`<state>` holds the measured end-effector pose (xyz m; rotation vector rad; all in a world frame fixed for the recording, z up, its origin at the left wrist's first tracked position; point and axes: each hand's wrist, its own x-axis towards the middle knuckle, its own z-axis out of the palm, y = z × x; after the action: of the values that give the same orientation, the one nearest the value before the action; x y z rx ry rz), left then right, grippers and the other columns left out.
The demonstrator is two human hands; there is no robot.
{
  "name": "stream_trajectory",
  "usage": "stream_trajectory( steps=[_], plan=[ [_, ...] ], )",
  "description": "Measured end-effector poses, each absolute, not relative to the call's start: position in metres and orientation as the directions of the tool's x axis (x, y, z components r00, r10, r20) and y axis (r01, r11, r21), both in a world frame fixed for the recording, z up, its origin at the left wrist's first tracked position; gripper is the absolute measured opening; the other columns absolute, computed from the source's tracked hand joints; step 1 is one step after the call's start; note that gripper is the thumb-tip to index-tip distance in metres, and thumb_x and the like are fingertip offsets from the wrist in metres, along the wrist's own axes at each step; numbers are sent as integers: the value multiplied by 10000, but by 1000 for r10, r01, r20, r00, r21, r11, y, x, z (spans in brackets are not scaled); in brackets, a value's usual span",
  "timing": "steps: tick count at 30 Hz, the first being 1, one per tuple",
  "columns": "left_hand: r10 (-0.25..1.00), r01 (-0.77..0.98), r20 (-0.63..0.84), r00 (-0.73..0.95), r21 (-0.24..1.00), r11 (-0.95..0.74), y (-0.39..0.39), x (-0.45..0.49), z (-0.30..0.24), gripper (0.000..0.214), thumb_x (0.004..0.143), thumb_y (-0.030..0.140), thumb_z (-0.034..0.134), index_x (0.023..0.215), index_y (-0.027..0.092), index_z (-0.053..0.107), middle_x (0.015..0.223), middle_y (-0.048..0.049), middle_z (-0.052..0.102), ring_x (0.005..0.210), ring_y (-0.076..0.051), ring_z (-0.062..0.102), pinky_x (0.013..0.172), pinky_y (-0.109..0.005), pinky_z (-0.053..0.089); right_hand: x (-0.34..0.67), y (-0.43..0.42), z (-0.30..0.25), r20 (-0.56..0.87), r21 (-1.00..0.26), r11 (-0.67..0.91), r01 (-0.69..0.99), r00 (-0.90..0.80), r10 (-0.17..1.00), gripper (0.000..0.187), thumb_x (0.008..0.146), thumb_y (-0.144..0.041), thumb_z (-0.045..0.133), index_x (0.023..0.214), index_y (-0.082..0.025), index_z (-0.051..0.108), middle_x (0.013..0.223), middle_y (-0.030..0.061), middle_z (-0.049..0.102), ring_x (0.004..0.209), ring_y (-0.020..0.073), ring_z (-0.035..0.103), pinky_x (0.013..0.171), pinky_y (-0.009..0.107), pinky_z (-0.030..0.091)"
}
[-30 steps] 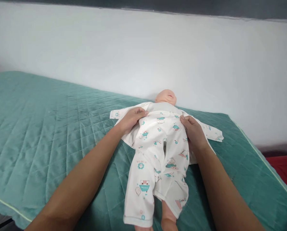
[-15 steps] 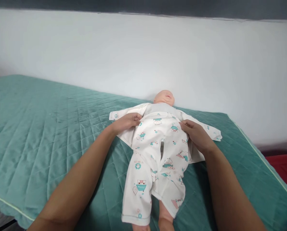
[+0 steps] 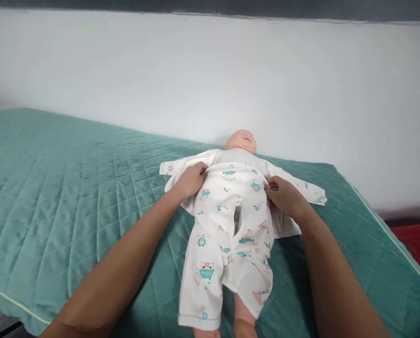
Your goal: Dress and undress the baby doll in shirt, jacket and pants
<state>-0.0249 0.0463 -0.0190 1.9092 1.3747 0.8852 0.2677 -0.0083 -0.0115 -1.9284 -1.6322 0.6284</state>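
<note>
A baby doll [image 3: 243, 140] lies on its back on a green quilted bed cover [image 3: 72, 188], head toward the wall. It wears white printed trousers [image 3: 227, 234] and an open white shirt [image 3: 182, 165] with sleeves spread to both sides. My left hand [image 3: 189, 180] grips the trousers' waistband at the doll's left side, fingers curled into the cloth. My right hand [image 3: 283, 196] pinches the waistband on the other side. The doll's bare feet [image 3: 243, 324] stick out of the trouser legs at the lower edge.
A white wall [image 3: 210, 80] runs right behind the doll's head. The bed's right edge slopes down at the far right, with something red [image 3: 416, 244] beyond it. The bed's near left corner drops off at the lower left.
Both hands have slid down a little from the doll's chest to its waist, and the fingers have closed tighter on the waistband. The doll has not moved.
</note>
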Motion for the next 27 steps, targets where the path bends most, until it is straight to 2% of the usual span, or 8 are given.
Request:
stream_trajectory(
  steps=[3, 6, 12, 14, 20, 23, 27],
  plan=[
    [949, 560, 151, 277, 777, -287, 47, -26, -17, 115, 810, 180, 515, 783, 198, 625, 860, -61, 697, 789, -222, 590, 736, -323, 414, 265, -7, -13, -15, -622, -174, 764, 211, 977, 84, 763, -290, 605, 824, -235, 592, 783, 35, 707, 662, 201, 598, 582, 312, 402],
    [934, 540, 161, 320, 779, -319, 49, -27, -16, 99, 759, 167, 547, 759, 196, 641, 867, -70, 710, 806, -227, 596, 749, -321, 418, 261, -8, -11, 0, -644, -172, 745, 225, 974, 111, 770, -301, 608, 850, -226, 628, 850, 65, 736, 726, 221, 626, 602, 316, 415],
    [905, 373, 102, 414, 887, -271, 47, -29, -9, 64, 633, 154, 643, 670, 206, 637, 746, -55, 709, 832, -260, 630, 751, -319, 463, 253, -12, -8, 65, -723, -18, 691, 95, 993, 108, 750, -288, 590, 674, -213, 608, 638, 14, 636, 587, 167, 513, 505, 275, 344],
    [891, 325, 78, 446, 914, -243, 46, -29, -7, 67, 626, 155, 650, 670, 205, 650, 754, -58, 719, 829, -268, 642, 742, -327, 478, 253, -13, -9, 22, -782, -49, 621, 106, 994, 98, 737, -294, 601, 686, -213, 619, 617, -5, 612, 556, 156, 489, 480, 266, 337],
    [903, 144, -37, 429, 989, -28, 41, -25, -13, 67, 674, 174, 663, 734, 193, 686, 773, -68, 730, 821, -264, 659, 717, -347, 513, 253, -15, -12, -78, -966, -93, 243, 71, 994, 173, 715, -305, 647, 844, -211, 713, 710, 11, 699, 638, 196, 593, 536, 288, 437],
    [900, 59, -95, 425, 995, 77, 42, -25, -18, 89, 696, 181, 680, 784, 185, 698, 759, -60, 721, 811, -247, 669, 726, -353, 528, 252, -16, -11, -130, -987, -137, 84, 83, 988, 179, 675, -261, 685, 843, -209, 722, 720, 9, 712, 625, 186, 607, 547, 290, 462],
    [875, -70, -136, 465, 979, 190, 43, -27, -21, 174, 693, 174, 710, 867, 174, 711, 829, -58, 732, 823, -227, 685, 772, -358, 545, 250, -19, -8, -166, -986, -165, -26, 50, 985, 191, 671, -255, 745, 855, -205, 737, 740, 22, 731, 637, 183, 644, 593, 299, 512]
  ],
)
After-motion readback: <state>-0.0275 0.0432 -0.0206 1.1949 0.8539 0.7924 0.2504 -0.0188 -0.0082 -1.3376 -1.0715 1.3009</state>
